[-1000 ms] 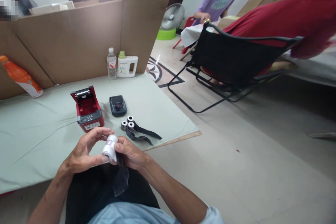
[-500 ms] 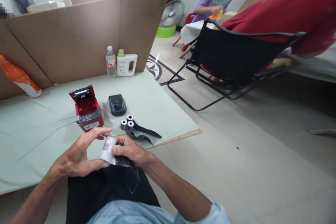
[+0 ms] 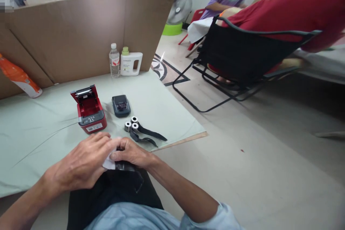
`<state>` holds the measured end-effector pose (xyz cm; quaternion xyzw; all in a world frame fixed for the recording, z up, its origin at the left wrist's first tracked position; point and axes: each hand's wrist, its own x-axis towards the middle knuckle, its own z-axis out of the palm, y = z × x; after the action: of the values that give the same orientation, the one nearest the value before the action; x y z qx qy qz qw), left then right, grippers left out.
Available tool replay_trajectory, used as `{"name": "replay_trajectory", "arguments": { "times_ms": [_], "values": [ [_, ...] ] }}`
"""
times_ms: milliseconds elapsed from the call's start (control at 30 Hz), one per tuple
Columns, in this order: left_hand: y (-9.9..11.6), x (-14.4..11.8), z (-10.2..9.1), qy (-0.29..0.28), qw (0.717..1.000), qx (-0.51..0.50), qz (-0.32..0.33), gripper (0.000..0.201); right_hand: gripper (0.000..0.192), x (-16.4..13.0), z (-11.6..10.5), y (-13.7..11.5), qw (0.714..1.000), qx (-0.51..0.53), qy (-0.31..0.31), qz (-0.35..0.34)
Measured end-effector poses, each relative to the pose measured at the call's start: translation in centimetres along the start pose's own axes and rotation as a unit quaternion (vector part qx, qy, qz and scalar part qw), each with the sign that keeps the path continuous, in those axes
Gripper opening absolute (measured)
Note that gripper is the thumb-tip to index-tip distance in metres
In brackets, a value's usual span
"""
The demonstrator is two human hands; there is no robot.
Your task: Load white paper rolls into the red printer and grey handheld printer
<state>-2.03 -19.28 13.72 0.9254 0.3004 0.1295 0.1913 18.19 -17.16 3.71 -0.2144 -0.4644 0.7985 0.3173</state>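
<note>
Cardboard walls backed the pale green table (image 3: 161, 104) I worked at. My left hand (image 3: 83, 161) and right hand (image 3: 132, 152) met at the near edge, fingers of both pinched together on a small white paper roll (image 3: 109, 163), its dark wrapper (image 3: 126, 167) trailing toward my lap. I judged I was mid-unwrapping; next, the roll wanted freeing and carrying to the open red printer (image 3: 90, 109) at eleven o'clock. Three spare rolls (image 3: 132, 124) lay at one o'clock.

home room: floor fan (image 3: 179, 9), folding chair (image 3: 242, 57)
</note>
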Motion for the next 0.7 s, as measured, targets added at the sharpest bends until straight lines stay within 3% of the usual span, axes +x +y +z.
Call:
{"name": "replay_trajectory", "arguments": {
  "times_ms": [167,233,367,433,533,633,700],
  "values": [
    [-2.5,-1.2,1.3,0.111,0.98,-0.159,-0.043,0.087,0.049,-0.4,-0.2,-0.5,0.999,0.041,-0.01,-0.011],
    [-2.4,-1.2,1.2,0.102,0.985,-0.136,-0.037,0.085,0.047,-0.3,-0.2,-0.6,0.999,0.036,-0.014,-0.004],
    [-1.3,-0.7,0.2,0.032,0.999,-0.022,0.01,0.08,0.043,0.1,-0.1,-0.1,1.0,0.006,0.009,0.005],
    [-1.2,-0.7,0.1,0.029,0.999,-0.007,0.011,0.08,0.044,0.3,-0.1,0.2,1.0,0.01,0.019,0.002],
    [-2.0,-1.3,1.4,0.085,0.992,-0.087,-0.021,0.084,0.049,0.3,-0.2,0.5,0.999,0.047,0.009,0.002],
    [-2.9,-2.1,3.1,0.159,0.964,-0.207,-0.053,0.089,0.053,0.1,0.0,0.5,0.998,0.068,-0.009,-0.002],
    [-3.0,-2.2,3.7,0.179,0.95,-0.25,-0.056,0.089,0.052,0.0,0.1,0.2,0.998,0.067,-0.02,-0.001]
  ]
}}
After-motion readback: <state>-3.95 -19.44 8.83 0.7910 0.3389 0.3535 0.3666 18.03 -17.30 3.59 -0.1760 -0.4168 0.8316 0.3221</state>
